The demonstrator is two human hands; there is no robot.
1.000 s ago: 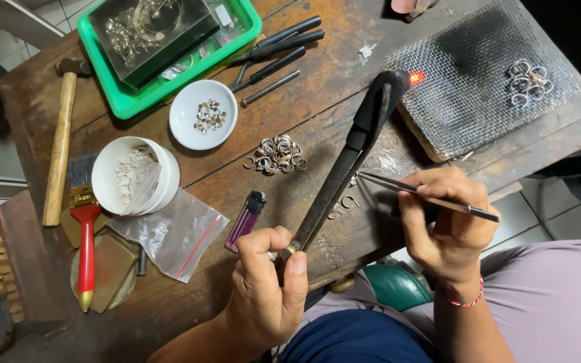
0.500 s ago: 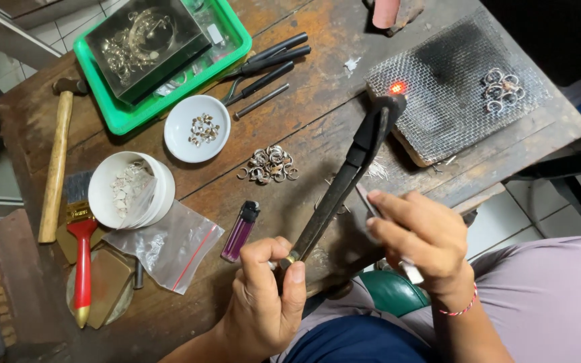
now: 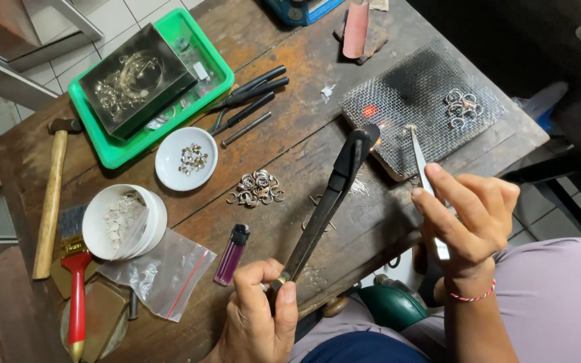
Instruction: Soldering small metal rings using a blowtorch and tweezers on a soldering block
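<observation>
- The worn wooden surface (image 3: 290, 168) fills most of the view and carries everything below.
- A green tray (image 3: 216, 67) sits at the far left of it, holding a dark box (image 3: 136, 81) with tangled silvery pieces on top.
- A dark wire mesh pad (image 3: 432, 87) lies at the far right, with one glowing red spot (image 3: 369, 111) near its left side and a cluster of metal rings (image 3: 463, 107) towards its right end.
- A wooden-handled hammer (image 3: 52, 202) lies along the left edge, and a red-handled brush (image 3: 75, 282) just right of it.
- The black torch (image 3: 331, 195) runs slantwise from the near edge up to the mesh pad; its tip is at the pad's left edge, close to the glowing spot.
- The left hand (image 3: 260, 316) is closed round the torch's lower end, thumb on top.
- The right hand (image 3: 472, 215) pinches thin metal tweezers (image 3: 421, 165), whose point reaches onto the near edge of the mesh pad, just right of the torch tip.
- A clear plastic bag (image 3: 163, 272) lies near the left hand, partly under a white tub (image 3: 156, 208) of small silvery bits.
- Black pliers (image 3: 250, 94) lie right of the tray.
- A white dish (image 3: 166, 161) holds a few small parts.
- A purple lighter (image 3: 232, 254) lies between the bag and the torch.
- A loose heap of rings (image 3: 257, 188) rests mid-surface, left of the torch.
</observation>
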